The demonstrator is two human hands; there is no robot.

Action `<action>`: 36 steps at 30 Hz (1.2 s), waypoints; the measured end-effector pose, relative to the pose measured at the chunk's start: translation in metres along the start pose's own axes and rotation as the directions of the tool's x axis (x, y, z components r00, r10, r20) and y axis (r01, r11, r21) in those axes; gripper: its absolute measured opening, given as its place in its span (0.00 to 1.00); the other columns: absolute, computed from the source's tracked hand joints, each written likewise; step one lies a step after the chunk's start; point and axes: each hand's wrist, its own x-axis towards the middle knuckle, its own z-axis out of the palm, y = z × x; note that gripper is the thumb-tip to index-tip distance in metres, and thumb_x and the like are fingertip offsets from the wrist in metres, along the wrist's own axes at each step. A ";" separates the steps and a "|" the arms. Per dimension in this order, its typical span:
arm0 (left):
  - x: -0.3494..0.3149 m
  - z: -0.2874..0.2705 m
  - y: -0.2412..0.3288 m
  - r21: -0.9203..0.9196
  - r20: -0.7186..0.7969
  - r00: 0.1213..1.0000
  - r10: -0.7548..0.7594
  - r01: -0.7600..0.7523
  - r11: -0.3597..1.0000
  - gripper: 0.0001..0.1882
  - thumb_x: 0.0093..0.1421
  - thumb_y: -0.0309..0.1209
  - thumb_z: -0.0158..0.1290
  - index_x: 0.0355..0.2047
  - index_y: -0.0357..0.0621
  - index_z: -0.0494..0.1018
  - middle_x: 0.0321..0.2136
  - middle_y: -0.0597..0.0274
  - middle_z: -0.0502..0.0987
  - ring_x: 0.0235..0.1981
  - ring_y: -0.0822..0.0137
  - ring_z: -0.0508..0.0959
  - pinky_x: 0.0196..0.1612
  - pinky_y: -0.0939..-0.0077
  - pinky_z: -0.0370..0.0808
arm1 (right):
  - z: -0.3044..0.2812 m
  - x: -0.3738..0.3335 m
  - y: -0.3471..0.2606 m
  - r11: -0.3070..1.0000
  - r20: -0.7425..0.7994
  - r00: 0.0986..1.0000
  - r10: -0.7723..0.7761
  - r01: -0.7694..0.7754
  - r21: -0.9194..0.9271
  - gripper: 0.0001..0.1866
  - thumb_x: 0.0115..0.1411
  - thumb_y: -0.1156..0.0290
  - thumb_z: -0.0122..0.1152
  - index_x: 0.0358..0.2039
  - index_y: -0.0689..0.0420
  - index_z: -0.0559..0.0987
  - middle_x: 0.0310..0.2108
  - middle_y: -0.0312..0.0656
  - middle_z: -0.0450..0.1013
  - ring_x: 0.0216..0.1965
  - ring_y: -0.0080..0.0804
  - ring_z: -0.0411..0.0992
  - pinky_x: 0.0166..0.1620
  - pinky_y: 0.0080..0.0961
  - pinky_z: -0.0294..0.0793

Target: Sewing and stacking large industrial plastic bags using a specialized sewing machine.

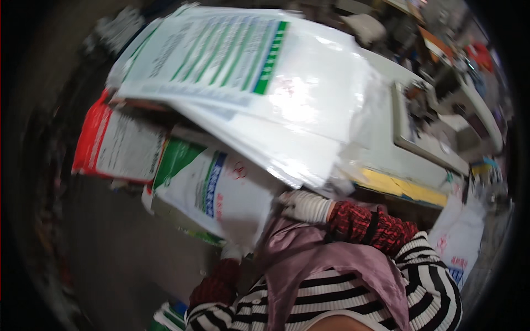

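Dark floor [105, 220] borders the green-and-white sack [229, 193], its top covered by glossy sacks [320, 69]; the left hand [232, 251] is mostly hidden at its lower edge, the gloved right hand [306, 207] blurred at its right edge, either grip impossible to tell; rightward, a yellow-edged table [381, 140] bears a sewing machine [461, 129]

A white bag [243, 194] with a green corner, a blue-and-green stripe and red printing is lying at a slant, its printed side facing up. Its top is disappearing behind the edge of a stack of bags [317, 83], while its lower part is reaching the left hand [231, 251].
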 end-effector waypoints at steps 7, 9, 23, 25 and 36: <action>0.032 -0.197 0.126 -0.129 -0.566 0.782 -0.260 0.227 0.965 0.26 0.51 0.36 0.55 0.45 0.31 0.62 0.42 0.42 0.70 0.45 0.45 0.72 0.51 0.59 0.67 | -0.134 -0.041 -0.006 0.864 -0.601 0.766 0.226 0.127 0.487 0.14 0.57 0.73 0.56 0.44 0.61 0.76 0.37 0.46 0.74 0.41 0.32 0.71 0.48 0.25 0.70; 0.058 -0.243 0.142 -0.363 -0.782 0.602 -0.164 -0.225 0.904 0.20 0.56 0.28 0.50 0.45 0.28 0.62 0.42 0.43 0.69 0.42 0.49 0.72 0.50 0.61 0.66 | -0.182 -0.052 -0.006 0.905 -0.638 0.733 0.239 -0.406 -0.127 0.24 0.54 0.64 0.59 0.49 0.62 0.71 0.43 0.52 0.72 0.48 0.44 0.68 0.55 0.34 0.65; 0.010 -0.286 0.607 0.243 -0.440 0.311 0.842 -0.862 0.445 0.20 0.44 0.33 0.63 0.36 0.41 0.70 0.34 0.56 0.74 0.39 0.53 0.73 0.42 0.60 0.70 | -0.131 -0.124 0.023 0.961 -0.562 0.800 0.210 -0.064 0.269 0.15 0.53 0.60 0.62 0.36 0.57 0.80 0.28 0.47 0.77 0.29 0.39 0.76 0.37 0.27 0.74; 0.035 -0.257 0.619 0.354 -0.505 0.395 0.767 -0.716 0.602 0.20 0.45 0.36 0.62 0.37 0.42 0.71 0.36 0.56 0.75 0.40 0.53 0.73 0.42 0.59 0.70 | -0.137 -0.129 0.033 0.923 -0.613 0.726 0.312 -0.078 0.376 0.14 0.54 0.61 0.61 0.35 0.58 0.80 0.26 0.46 0.76 0.27 0.36 0.75 0.35 0.27 0.73; 0.063 -0.250 0.600 -0.567 -0.387 0.710 0.589 -0.687 0.455 0.08 0.57 0.30 0.57 0.27 0.36 0.76 0.21 0.67 0.74 0.23 0.76 0.68 0.31 0.80 0.68 | -0.200 -0.123 0.112 0.614 -0.585 0.422 0.692 0.081 0.785 0.14 0.56 0.62 0.59 0.33 0.61 0.78 0.25 0.38 0.74 0.26 0.23 0.68 0.34 0.23 0.69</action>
